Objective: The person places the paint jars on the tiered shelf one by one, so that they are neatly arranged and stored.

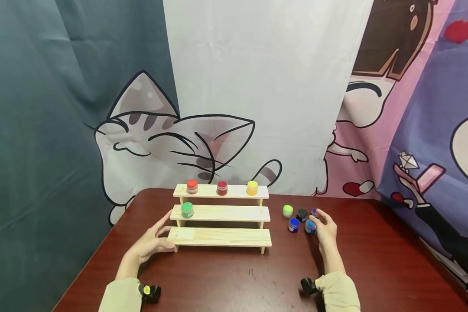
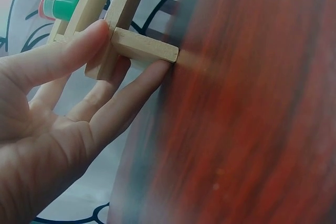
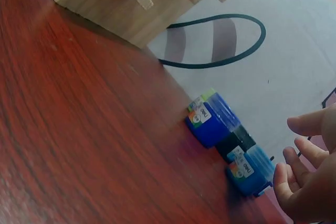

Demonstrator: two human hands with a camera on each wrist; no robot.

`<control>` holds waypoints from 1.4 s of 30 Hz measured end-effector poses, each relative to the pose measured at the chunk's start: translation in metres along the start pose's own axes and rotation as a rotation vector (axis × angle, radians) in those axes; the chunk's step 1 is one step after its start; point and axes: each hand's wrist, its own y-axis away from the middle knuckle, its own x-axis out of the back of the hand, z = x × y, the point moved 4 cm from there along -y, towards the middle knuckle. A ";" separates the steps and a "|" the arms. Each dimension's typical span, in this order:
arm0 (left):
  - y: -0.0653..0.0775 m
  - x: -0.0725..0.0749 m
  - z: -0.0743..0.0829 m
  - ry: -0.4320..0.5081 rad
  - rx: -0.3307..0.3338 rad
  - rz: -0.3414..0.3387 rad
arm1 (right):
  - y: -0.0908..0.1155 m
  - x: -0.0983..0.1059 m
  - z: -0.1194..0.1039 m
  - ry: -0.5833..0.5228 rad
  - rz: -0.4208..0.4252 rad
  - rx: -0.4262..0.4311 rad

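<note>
Light blue jar (image 1: 310, 227): right of centre, upright, just left of right hand (image 1: 326, 232), far from left hand (image 1: 154, 241)
Right hand: loosely bent, thumb apart, not visibly gripping
Left hand: pinching left end of wooden rack (image 1: 218, 237), long axis across lower centre
Right wrist view: thumb-to-finger gap, unclear from head

Tiered rack (image 1: 219, 236) on the counter (image 1: 234, 281), five loose jars (image 1: 302, 215) at its 3 o'clock

Three jars (image 1: 222, 188) stand spaced along the top tier from 9 toward 3 o'clock, a single jar (image 1: 187, 210) at the middle tier's 9 o'clock end; left hand (image 1: 153, 243) at the rack's 9 o'clock end, right hand (image 1: 325, 229) at the loose jars' 4 o'clock; backdrop (image 1: 265, 86) behind, at 12 o'clock
</note>
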 end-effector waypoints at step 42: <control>-0.001 0.003 0.000 -0.016 0.025 0.021 | -0.005 0.007 0.013 0.311 -0.150 -0.019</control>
